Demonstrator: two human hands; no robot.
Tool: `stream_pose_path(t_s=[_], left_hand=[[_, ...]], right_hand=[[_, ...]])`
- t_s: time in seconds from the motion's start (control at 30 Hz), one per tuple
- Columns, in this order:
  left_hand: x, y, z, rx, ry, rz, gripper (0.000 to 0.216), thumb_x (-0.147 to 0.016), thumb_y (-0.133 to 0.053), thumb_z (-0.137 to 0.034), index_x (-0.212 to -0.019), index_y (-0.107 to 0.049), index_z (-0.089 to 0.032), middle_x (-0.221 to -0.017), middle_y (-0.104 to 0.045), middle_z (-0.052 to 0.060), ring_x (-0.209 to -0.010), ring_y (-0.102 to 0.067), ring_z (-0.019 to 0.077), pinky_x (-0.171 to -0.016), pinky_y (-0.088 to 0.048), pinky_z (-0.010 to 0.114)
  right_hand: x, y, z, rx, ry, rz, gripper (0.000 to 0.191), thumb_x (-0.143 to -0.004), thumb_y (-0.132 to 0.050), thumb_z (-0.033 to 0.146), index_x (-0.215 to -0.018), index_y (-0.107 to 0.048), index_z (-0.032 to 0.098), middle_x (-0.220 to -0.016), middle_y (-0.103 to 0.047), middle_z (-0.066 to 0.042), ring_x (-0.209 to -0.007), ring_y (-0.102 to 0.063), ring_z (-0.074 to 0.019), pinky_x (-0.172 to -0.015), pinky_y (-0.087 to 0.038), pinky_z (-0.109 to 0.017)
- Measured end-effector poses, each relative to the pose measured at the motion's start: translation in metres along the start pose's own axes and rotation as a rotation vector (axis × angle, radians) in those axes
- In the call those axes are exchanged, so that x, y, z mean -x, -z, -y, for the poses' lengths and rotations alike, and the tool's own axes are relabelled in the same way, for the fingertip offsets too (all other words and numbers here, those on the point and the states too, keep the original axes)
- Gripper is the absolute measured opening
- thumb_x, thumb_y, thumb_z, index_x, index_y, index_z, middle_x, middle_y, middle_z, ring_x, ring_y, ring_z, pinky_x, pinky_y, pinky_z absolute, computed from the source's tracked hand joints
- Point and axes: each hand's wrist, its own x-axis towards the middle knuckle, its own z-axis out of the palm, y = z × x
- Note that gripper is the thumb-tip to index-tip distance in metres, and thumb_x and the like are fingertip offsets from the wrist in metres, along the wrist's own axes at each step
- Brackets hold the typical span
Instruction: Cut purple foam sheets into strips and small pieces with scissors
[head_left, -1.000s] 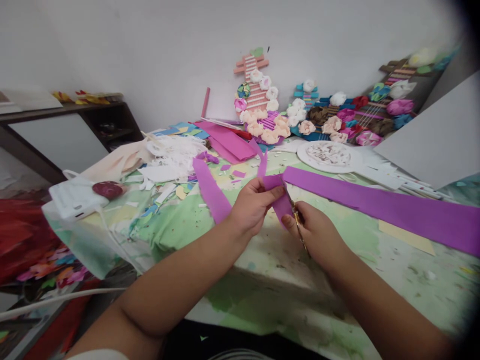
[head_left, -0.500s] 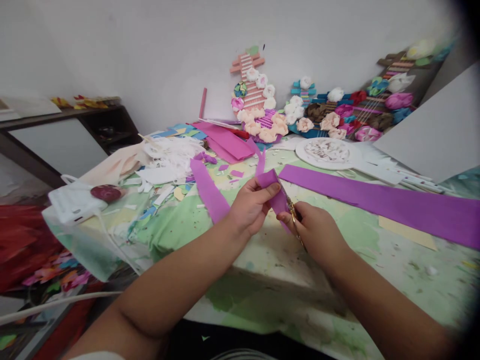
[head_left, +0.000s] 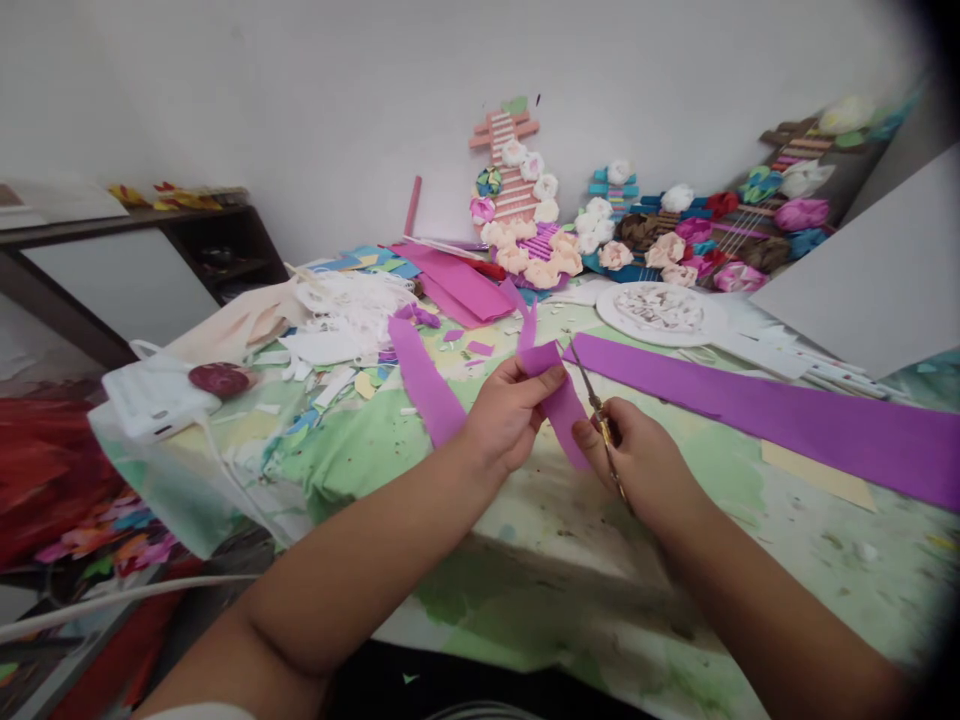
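Observation:
My left hand (head_left: 512,412) pinches a purple paper strip (head_left: 564,412) between thumb and fingers, and the strip's lower end hangs down toward the right. My right hand (head_left: 637,450) is closed on the handles of a pair of scissors (head_left: 598,405). The blades point up and to the left, just right of the strip and apart from it. Behind my left wrist lies another purple strip (head_left: 421,378). A long purple paper band (head_left: 765,410) stretches across the right side of the table.
Paper scraps and white strings (head_left: 352,310) cover the table's left part, beside a white device with a cable (head_left: 154,395). Folded pink paper (head_left: 457,285) lies farther back. Flower-decorated crafts (head_left: 517,200) lean on the wall, near a round white tray (head_left: 607,310).
The scissors have moved right, away from the purple strip, whose edge was between or against the blades before. My left hand keeps its pinch on the strip. The whole view has shifted slightly.

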Motion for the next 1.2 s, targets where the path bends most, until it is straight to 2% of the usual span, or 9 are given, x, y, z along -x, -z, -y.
stream_pose_path(t_s=[0.43, 0.63, 0.87, 1.07, 1.2], left_hand=[[0.0043, -0.0010, 0.0019, -0.116, 0.097, 0.116, 0.017, -0.058, -0.066, -0.010, -0.071, -0.056, -0.012, -0.063, -0.058, -0.001, -0.058, -0.055, 0.0094, -0.057, -0.044, 0.023], [0.0047, -0.0014, 0.0016, -0.099, 0.100, 0.102, 0.017, -0.058, -0.066, -0.009, -0.071, -0.055, -0.012, -0.063, -0.057, -0.001, -0.059, -0.055, 0.0095, -0.059, -0.043, 0.024], [0.0044, -0.0020, -0.0006, -0.044, 0.101, 0.061, 0.017, -0.057, -0.067, -0.010, -0.070, -0.056, -0.015, -0.061, -0.055, -0.003, -0.059, -0.051, 0.0068, -0.061, -0.040, 0.022], [0.0047, -0.0020, -0.0031, -0.032, 0.086, 0.018, 0.018, -0.057, -0.067, -0.011, -0.069, -0.056, -0.016, -0.060, -0.054, -0.004, -0.057, -0.050, 0.0064, -0.060, -0.039, 0.022], [0.0031, 0.0001, -0.0036, -0.014, 0.030, -0.008, 0.016, -0.058, -0.067, -0.012, -0.070, -0.057, -0.015, -0.063, -0.056, -0.004, -0.060, -0.051, 0.0061, -0.064, -0.041, 0.022]], right_hand=[[-0.0044, -0.0017, -0.0020, -0.051, 0.028, 0.008, 0.033, -0.072, -0.046, 0.048, -0.057, -0.036, 0.020, -0.049, -0.040, 0.004, -0.047, -0.036, -0.0099, -0.044, -0.025, -0.022], [-0.0003, -0.0002, -0.0032, -0.116, -0.012, 0.010, 0.040, -0.070, -0.046, 0.054, -0.053, -0.037, 0.019, -0.047, -0.036, 0.004, -0.047, -0.034, -0.0096, -0.044, -0.025, -0.022], [0.0007, -0.0023, -0.0084, -0.285, 0.005, -0.007, 0.037, -0.075, -0.040, 0.056, -0.067, -0.041, 0.019, -0.057, -0.041, 0.003, -0.050, -0.037, -0.0104, -0.046, -0.028, -0.024], [0.0013, 0.0040, -0.0046, -0.231, 0.012, 0.049, 0.035, -0.076, -0.038, 0.054, -0.068, -0.039, 0.020, -0.058, -0.040, 0.003, -0.052, -0.038, -0.0110, -0.048, -0.030, -0.024], [0.0026, 0.0065, -0.0010, -0.020, 0.028, 0.098, 0.036, -0.073, -0.041, 0.055, -0.063, -0.036, 0.021, -0.053, -0.040, 0.004, -0.048, -0.038, -0.0112, -0.045, -0.027, -0.024]])
